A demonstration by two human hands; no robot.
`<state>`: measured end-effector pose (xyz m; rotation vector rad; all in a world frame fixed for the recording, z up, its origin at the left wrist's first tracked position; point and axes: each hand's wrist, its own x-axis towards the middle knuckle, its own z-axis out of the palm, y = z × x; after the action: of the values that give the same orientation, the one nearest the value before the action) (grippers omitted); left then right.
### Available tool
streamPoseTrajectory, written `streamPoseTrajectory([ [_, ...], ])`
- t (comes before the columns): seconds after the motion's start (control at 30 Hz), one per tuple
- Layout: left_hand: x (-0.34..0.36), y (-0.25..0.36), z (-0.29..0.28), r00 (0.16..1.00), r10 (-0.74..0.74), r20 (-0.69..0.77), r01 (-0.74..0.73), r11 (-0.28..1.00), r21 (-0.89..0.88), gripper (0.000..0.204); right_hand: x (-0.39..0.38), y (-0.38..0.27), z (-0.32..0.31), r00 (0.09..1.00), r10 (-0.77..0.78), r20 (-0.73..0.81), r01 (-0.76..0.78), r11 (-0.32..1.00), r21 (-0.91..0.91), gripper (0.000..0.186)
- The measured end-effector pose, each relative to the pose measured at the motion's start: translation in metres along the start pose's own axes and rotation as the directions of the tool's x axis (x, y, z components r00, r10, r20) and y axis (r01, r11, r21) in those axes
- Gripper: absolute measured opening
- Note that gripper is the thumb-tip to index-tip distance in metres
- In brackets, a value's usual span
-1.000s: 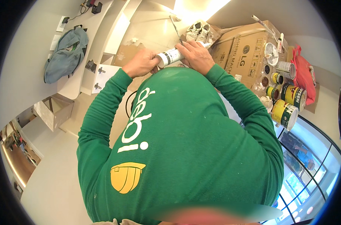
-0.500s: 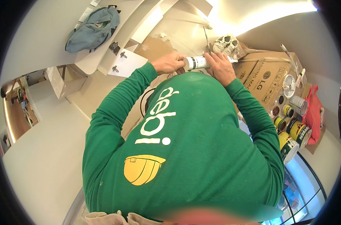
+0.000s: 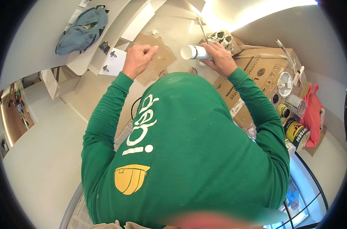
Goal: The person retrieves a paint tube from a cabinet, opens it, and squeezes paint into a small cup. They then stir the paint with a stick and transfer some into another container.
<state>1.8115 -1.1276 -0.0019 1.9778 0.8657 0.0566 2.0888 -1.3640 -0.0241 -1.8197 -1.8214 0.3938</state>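
Note:
In my right hand [image 3: 221, 60] is a white sealant cartridge [image 3: 193, 52] with dark bands, lying sideways. My fingers wrap over it, and its open round end faces left. The hand hides most of the cartridge's right part. My left hand [image 3: 140, 60] is up to the left, apart from the cartridge. Its fingers are curled together with the thumb along them; whether anything small is inside is hidden. Below the left hand and between both hands lies a flat piece of brown cardboard [image 3: 166, 51] on the floor.
A large cardboard box [image 3: 253, 70] stands on the right, with several paint cans [image 3: 295, 105] and a red cloth [image 3: 312, 114] beside it. White shoes [image 3: 221, 37] sit beyond my right hand. A blue-grey backpack [image 3: 83, 32] rests at the upper left, near a white hinged door [image 3: 114, 61].
My left hand has come away from the cartridge's end and moved left. The right hand still holds the cartridge, slightly farther left and up. The view has shifted a little.

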Motion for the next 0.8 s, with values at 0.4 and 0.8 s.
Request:
streamPoseTrajectory([
  [0.4,0.017,0.079,0.055,0.883,-0.168,0.438,0.334,0.881,-0.335,0.058,0.006,0.026,0.008,0.986,-0.015,-0.165,0.005,0.998,-0.063,0.060],
  [0.8,0.045,0.091,0.107,0.961,0.137,0.241,0.105,0.627,-0.772,0.023,0.075,-0.006,-0.131,0.811,-0.565,0.150,0.522,0.585,-0.621,0.052],
])
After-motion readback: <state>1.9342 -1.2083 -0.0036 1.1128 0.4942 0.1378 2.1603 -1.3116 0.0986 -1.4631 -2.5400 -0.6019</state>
